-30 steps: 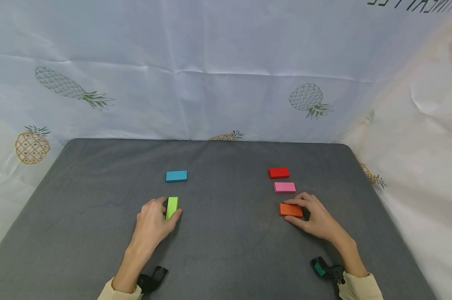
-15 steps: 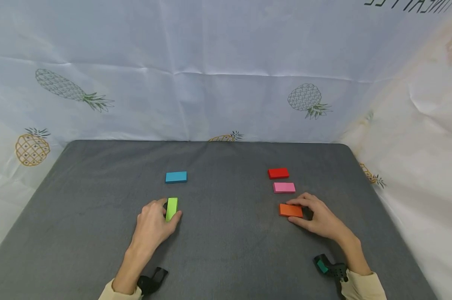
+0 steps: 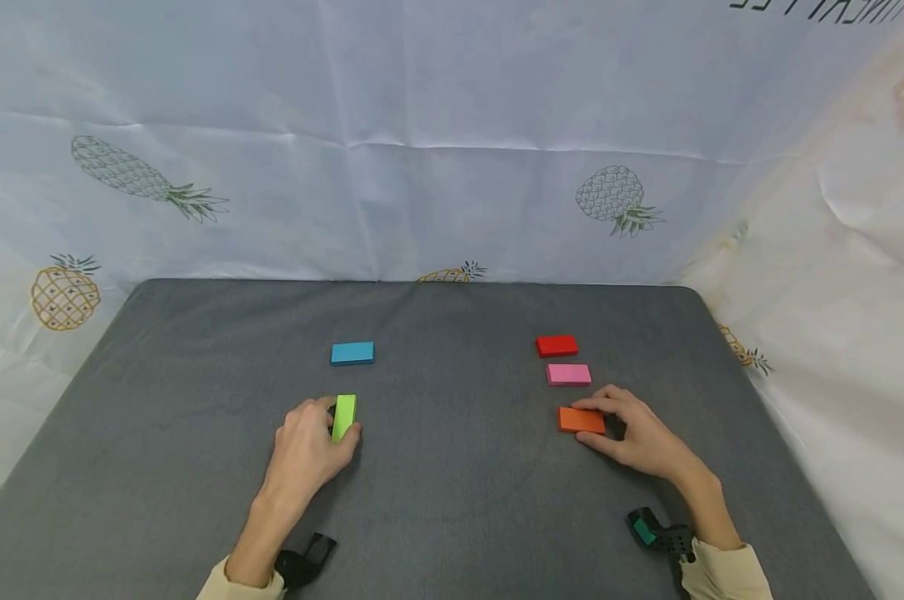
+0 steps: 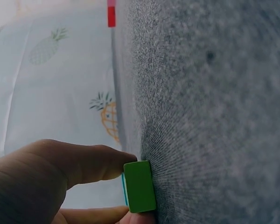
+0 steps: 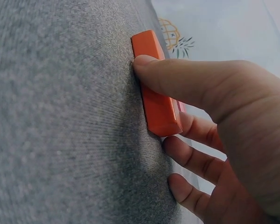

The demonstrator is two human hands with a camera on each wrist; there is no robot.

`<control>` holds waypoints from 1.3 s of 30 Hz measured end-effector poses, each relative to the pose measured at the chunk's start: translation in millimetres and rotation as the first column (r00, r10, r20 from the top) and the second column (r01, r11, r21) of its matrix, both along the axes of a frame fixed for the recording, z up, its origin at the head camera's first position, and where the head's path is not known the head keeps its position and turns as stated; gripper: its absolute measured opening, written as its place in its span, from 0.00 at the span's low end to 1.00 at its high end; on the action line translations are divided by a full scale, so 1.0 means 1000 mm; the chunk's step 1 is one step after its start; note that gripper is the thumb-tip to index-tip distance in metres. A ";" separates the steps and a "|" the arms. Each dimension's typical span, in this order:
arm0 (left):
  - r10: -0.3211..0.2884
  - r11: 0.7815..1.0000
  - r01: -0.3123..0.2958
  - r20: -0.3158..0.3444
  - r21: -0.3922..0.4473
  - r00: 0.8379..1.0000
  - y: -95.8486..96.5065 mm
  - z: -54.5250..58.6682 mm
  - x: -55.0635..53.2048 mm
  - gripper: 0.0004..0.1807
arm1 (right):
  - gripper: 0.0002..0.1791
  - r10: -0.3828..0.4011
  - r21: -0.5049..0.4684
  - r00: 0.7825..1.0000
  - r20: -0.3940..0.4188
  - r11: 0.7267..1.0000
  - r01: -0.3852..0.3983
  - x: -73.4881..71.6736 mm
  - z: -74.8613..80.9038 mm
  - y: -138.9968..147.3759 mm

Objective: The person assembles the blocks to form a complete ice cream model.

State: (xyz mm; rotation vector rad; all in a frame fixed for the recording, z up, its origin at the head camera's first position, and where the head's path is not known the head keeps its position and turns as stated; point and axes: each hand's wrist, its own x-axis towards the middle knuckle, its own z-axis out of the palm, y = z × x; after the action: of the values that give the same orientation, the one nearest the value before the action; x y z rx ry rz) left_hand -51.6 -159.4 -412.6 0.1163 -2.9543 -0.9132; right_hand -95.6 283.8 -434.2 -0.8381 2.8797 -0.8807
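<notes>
A lime green block (image 3: 344,417) lies lengthwise away from me on the left half of the table. My left hand (image 3: 311,440) pinches it, thumb on its right side and fingers on its left; the left wrist view shows the green block's (image 4: 140,186) end face between thumb and fingertips. On the right, an orange block (image 3: 581,420) lies crosswise. My right hand (image 3: 630,427) pinches its long sides near the right end. In the right wrist view the thumb lies against the orange block (image 5: 161,109), and the lower fingers are spread below its end.
Beyond the green block lies a blue block (image 3: 352,353). A pink block (image 3: 568,375) and a red block (image 3: 556,346) lie behind the orange one. The grey cloth-covered table (image 3: 452,500) ends at a pineapple-print curtain (image 3: 392,208).
My right hand and wrist have shifted slightly to the right, the thumb sliding along the orange block, which stays in place. The left hand and the green block have hardly moved.
</notes>
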 end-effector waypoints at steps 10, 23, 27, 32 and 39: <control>0.012 1.000 -0.012 -0.019 0.002 1.000 0.006 0.001 0.000 0.24 | 0.19 0.004 -0.016 1.000 0.007 1.000 -0.004 0.000 0.001 -0.001; -0.020 0.999 0.021 -0.006 0.028 1.000 0.027 0.008 -0.003 0.24 | 0.20 -0.014 0.008 0.999 -0.033 1.000 0.014 -0.002 0.005 -0.018; -0.030 0.999 0.030 -0.004 0.024 1.000 0.033 0.008 -0.003 0.24 | 0.20 -0.012 0.006 0.998 -0.057 1.000 0.012 -0.003 0.006 -0.026; -0.046 0.998 0.046 -0.016 0.040 0.999 0.041 0.007 -0.001 0.23 | 0.20 -0.018 -0.008 0.998 -0.066 1.000 0.017 -0.005 0.009 -0.037; -0.062 0.997 0.063 -0.018 0.047 0.998 0.052 0.006 0.000 0.23 | 0.20 -0.013 -0.027 0.996 -0.088 1.000 0.010 -0.011 0.012 -0.054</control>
State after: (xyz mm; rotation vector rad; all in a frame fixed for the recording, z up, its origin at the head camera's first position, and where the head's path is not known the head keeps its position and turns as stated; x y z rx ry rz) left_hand -52.1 -107.4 -406.4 0.0183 -2.9371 -0.9873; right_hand -106.1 229.6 -421.9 -0.8860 2.9570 -0.9081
